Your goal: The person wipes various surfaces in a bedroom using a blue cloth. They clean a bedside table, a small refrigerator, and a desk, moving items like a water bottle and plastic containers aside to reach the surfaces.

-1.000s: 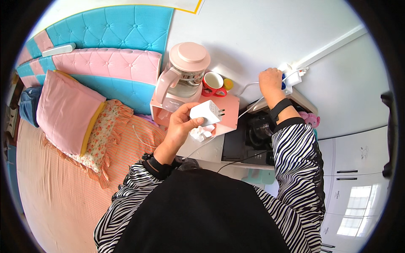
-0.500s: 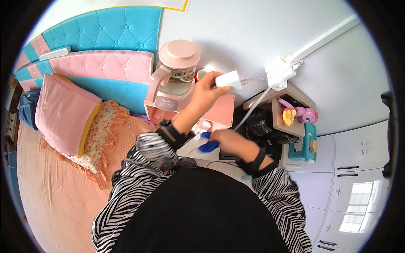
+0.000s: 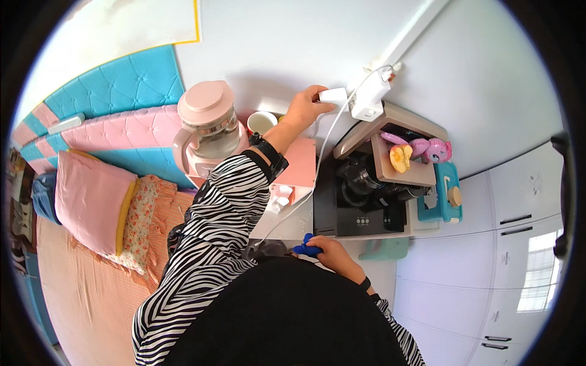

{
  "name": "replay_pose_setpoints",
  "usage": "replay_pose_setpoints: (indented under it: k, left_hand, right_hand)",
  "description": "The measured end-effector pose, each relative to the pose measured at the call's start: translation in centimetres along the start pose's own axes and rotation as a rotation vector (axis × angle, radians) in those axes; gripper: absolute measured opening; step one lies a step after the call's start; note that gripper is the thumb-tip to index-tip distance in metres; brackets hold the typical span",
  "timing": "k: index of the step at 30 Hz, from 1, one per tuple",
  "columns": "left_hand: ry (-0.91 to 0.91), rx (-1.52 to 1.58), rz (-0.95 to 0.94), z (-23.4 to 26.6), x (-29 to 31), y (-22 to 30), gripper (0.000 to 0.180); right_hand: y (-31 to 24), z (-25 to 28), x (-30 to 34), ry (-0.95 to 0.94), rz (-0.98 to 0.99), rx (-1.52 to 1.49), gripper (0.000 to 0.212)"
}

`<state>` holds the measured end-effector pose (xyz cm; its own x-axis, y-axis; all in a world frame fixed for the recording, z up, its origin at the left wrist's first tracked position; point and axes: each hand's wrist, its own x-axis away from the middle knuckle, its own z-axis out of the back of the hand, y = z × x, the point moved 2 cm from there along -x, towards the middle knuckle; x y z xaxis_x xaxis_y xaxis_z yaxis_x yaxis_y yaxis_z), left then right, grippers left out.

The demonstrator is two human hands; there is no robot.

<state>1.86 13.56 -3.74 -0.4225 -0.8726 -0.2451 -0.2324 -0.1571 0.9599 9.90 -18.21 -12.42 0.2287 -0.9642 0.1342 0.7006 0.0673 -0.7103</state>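
Observation:
My left hand point(image 3: 304, 111) reaches toward the wall, its fingers closed round a white block-shaped power adapter point(image 3: 333, 97). Just right of the adapter is a white power strip point(image 3: 370, 97) at the wall, and a white cable point(image 3: 334, 131) runs down from it. Low in front of my body, my right hand point(image 3: 336, 253) is closed on a small blue object point(image 3: 307, 247) whose kind I cannot make out. A glass kettle with a pink lid point(image 3: 206, 100) stands left of my left forearm, beside a white cup point(image 3: 261, 122).
Crumpled white tissue point(image 3: 281, 199) lies by the pink stand point(image 3: 300, 161). Right of it sits a black appliance point(image 3: 372, 222), with a pink toy point(image 3: 434, 149) on a small shelf and a teal box point(image 3: 450, 195) beyond. White cabinets point(image 3: 476, 244) line the right; a bed point(image 3: 91, 274) fills the left.
My left hand has carried the adapter right up beside the power strip. My right hand has drawn down toward my body with the blue object. The head view has shifted.

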Motion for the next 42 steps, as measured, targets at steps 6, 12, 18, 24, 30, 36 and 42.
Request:
replay_pose_setpoints:
  k: [6,12,18,24,30,36,42]
  left_hand:
    - [0.033,-0.165,-0.003,0.0,-0.6,0.3,0.044]
    - [0.066,-0.418,-0.042,0.0,-0.2,1.7,0.042]
    - [0.077,-0.501,-0.062,-0.3,-0.2,2.8,0.043]
    - [0.071,-0.632,-0.107,-0.8,-0.4,4.1,0.04]
    - [0.036,-0.79,-0.159,-1.5,-0.4,5.3,0.038]
    - [0.025,-0.794,-0.235,-1.3,-0.9,5.2,0.037]
    - [0.009,-0.717,-0.233,-1.7,-1.3,5.0,0.036]
  right_hand:
    - [0.9,-0.1,0.2,0.033,0.018,-0.033,0.037]
    - [1.1,2.5,-0.9,0.225,0.064,-0.133,0.036]
    - [1.5,4.3,-1.3,0.306,0.041,-0.164,0.036]
    - [2.4,6.4,-1.8,0.39,0.009,-0.23,0.036]
    - [4.5,15.0,-7.8,0.75,-0.002,-0.218,0.049]
    - [3.2,19.1,-15.5,0.777,-0.037,-0.191,0.054]
    - [1.2,19.8,-16.3,0.785,-0.022,-0.127,0.047]
